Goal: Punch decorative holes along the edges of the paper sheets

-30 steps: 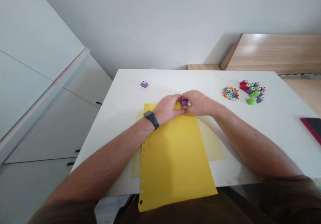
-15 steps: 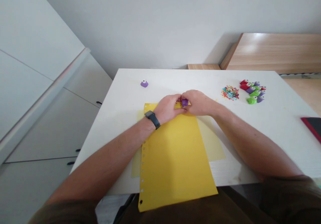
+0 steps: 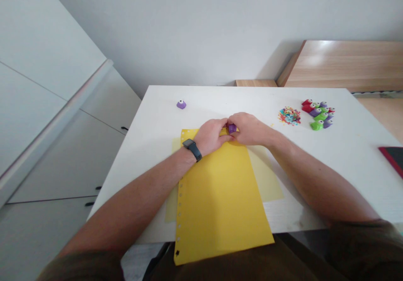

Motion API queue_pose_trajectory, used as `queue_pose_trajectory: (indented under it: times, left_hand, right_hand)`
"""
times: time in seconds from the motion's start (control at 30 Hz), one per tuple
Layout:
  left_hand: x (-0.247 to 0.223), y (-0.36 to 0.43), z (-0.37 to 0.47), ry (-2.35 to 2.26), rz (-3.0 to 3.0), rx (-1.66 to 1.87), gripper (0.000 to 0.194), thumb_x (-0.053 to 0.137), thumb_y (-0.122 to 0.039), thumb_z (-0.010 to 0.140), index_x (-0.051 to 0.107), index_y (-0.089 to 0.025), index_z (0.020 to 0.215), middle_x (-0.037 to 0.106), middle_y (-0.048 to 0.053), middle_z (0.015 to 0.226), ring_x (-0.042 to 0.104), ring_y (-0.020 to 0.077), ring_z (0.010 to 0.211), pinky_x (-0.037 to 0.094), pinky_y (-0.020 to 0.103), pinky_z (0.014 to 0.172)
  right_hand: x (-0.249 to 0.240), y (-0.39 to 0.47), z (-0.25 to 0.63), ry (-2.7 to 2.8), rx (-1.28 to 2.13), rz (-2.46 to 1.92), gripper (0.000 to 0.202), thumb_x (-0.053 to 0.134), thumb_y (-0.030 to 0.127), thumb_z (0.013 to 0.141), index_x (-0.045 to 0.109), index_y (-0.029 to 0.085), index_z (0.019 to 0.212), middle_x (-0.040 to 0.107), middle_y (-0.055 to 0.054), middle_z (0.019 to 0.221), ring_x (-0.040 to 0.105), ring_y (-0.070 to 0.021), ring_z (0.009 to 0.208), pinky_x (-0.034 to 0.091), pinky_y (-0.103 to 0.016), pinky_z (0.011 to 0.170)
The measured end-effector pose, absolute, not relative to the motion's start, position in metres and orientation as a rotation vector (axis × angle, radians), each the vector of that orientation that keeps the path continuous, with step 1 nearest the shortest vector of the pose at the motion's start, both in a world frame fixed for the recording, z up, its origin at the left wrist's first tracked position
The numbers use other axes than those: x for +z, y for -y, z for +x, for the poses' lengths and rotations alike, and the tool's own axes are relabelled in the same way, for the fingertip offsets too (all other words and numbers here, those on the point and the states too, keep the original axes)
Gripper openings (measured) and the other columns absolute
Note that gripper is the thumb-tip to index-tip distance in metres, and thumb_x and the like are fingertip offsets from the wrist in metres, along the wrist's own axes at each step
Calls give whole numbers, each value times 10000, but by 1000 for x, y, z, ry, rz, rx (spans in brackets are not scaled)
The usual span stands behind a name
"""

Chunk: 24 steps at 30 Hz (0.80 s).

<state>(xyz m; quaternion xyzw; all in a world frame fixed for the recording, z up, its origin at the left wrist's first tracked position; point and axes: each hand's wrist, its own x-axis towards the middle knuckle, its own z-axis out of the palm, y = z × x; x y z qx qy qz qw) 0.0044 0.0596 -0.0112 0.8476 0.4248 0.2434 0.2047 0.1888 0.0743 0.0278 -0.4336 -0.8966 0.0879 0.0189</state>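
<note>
Both hands meet at the far edge of a yellow sheet of paper (image 3: 220,197), which has a row of small punched holes down its left side. Between them is a purple craft punch (image 3: 232,128). My right hand (image 3: 248,128) is closed around the punch from the right. My left hand (image 3: 210,137), with a dark watch on its wrist, is closed against the punch and the paper's edge from the left. The fingertips partly hide the punch. The sheet's near end hangs over the table's front edge.
Another purple craft punch (image 3: 181,104) stands at the back left of the white table (image 3: 141,125). Right of my hands lie a pile of colourful paper cut-outs (image 3: 289,116) and several red, green and purple punches (image 3: 320,116). Pale yellow paper (image 3: 267,180) lies under the sheet. A dark red-edged object (image 3: 393,159) is far right.
</note>
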Motion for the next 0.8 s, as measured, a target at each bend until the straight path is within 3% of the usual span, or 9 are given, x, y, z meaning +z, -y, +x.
queue_pose_trajectory:
  times: [0.47,0.8]
  left_hand:
    - [-10,-60,4,-1169,2337,686,349,751,-348,816,662,-198,1119,750,57,1104,687,267,1030,493,367,888]
    - [-9,-59,6,-1230,2271,731,543,805,-464,763,657,-206,1217,739,60,1186,684,263,1088,498,362,935]
  right_hand:
    - [24,-75,189,2767,284,-1349,242,660,289,803,669,168,1013,715,-105,1014,647,-240,920,430,-296,785]
    - [34,-79,195,2754,384,-1383,211,648,245,778,684,170,971,726,-97,994,657,-237,938,444,-286,817]
